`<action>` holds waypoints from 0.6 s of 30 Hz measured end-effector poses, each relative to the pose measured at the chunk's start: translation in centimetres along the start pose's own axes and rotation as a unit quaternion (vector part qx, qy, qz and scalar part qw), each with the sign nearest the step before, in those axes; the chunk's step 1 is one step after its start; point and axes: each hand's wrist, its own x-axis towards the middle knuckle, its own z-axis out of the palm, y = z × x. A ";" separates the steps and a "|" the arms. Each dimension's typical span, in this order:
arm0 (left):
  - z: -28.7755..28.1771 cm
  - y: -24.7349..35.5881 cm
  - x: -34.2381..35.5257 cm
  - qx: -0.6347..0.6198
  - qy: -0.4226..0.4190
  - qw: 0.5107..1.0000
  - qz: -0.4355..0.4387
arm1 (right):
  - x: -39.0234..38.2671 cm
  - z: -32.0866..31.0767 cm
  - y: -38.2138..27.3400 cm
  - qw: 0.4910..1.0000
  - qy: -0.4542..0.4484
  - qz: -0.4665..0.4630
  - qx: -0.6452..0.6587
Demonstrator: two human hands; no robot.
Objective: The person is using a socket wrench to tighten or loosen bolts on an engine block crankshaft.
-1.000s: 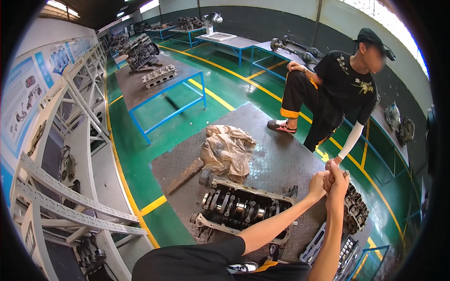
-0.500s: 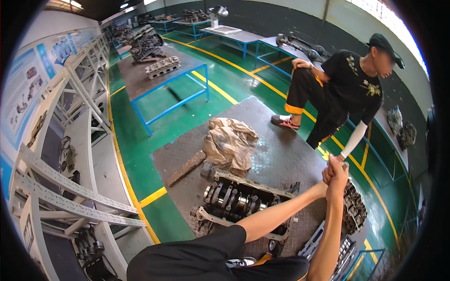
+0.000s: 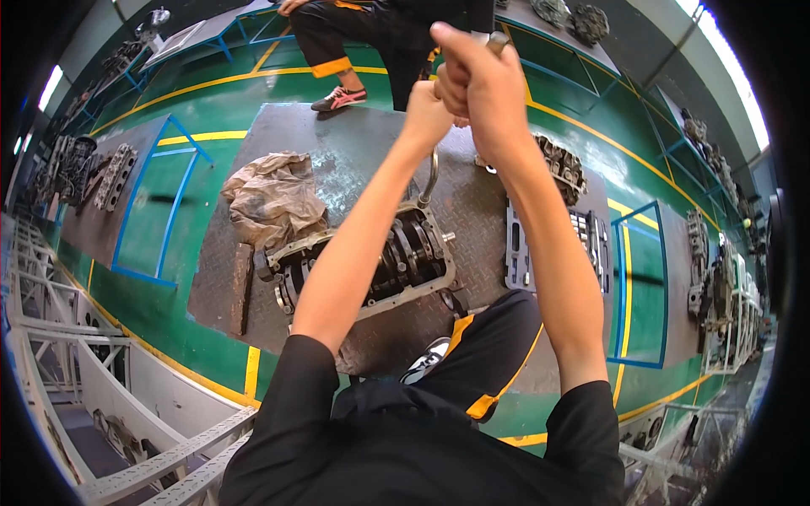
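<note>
Head view: The left hand (image 3: 429,111) and right hand (image 3: 488,88), both curled closed, wrap a metal bar (image 3: 434,173) above the engine block (image 3: 412,294), apparently doubled for leverage.

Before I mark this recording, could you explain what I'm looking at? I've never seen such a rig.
There's no robot here, just a person's two bare hands. Every picture comes from a wide fisheye camera on that person's head, looking down, so straight edges bend.

The right hand grips a metal bar, its end showing above. The left hand is beside it; its grip is mostly hidden.

On the dark table lie an open engine block, a crumpled brown cloth, a brown strip, a tool case and another metal engine part. Another person's shoe shows beyond.
</note>
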 end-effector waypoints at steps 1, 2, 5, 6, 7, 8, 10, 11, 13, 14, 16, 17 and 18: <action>1.8 3.4 -1.3 -0.107 0.059 0.982 -0.142 | -1.0 -0.7 -1.3 1.000 0.020 -0.009 0.000; 0.4 3.5 -2.7 -0.076 0.044 0.987 -0.134 | -2.0 0.1 -2.6 0.999 0.040 0.010 0.017; -0.2 3.4 -7.6 -0.033 0.050 0.991 -0.116 | -4.0 -1.2 -2.8 0.997 0.071 0.025 0.020; 0.3 3.1 -9.7 -0.040 0.045 0.991 -0.120 | -4.7 -1.9 -2.2 0.996 0.088 0.026 0.001; 0.9 2.8 -11.5 -0.046 0.041 0.990 -0.123 | -5.1 -2.6 -1.6 0.994 0.105 0.026 -0.018; 1.8 2.7 -13.2 -0.057 0.049 0.991 -0.115 | -5.3 -3.0 -0.9 0.992 0.122 0.018 -0.030; 2.1 2.3 -15.7 -0.075 0.049 0.990 -0.114 | -5.6 -2.7 0.5 0.990 0.136 0.024 -0.029; 2.1 2.1 -16.3 -0.080 0.047 0.989 -0.112 | -5.7 -2.7 0.9 0.989 0.138 0.026 -0.037; 1.8 1.6 -17.1 -0.060 0.064 0.990 -0.111 | -6.2 -2.6 1.9 0.989 0.136 0.021 -0.046; 1.9 1.4 -17.3 -0.073 0.077 0.987 -0.117 | -6.3 -2.6 2.3 0.990 0.133 0.017 -0.053; 2.0 1.3 -18.0 -0.068 0.072 0.988 -0.115 | -6.8 -2.8 2.5 0.990 0.126 0.016 -0.061; 2.1 1.5 -18.3 -0.061 0.068 0.989 -0.115 | -7.0 -2.9 2.5 0.989 0.130 0.015 -0.065; 2.1 1.4 -18.5 -0.070 0.067 0.990 -0.106 | -7.2 -2.9 2.6 0.989 0.129 0.013 -0.064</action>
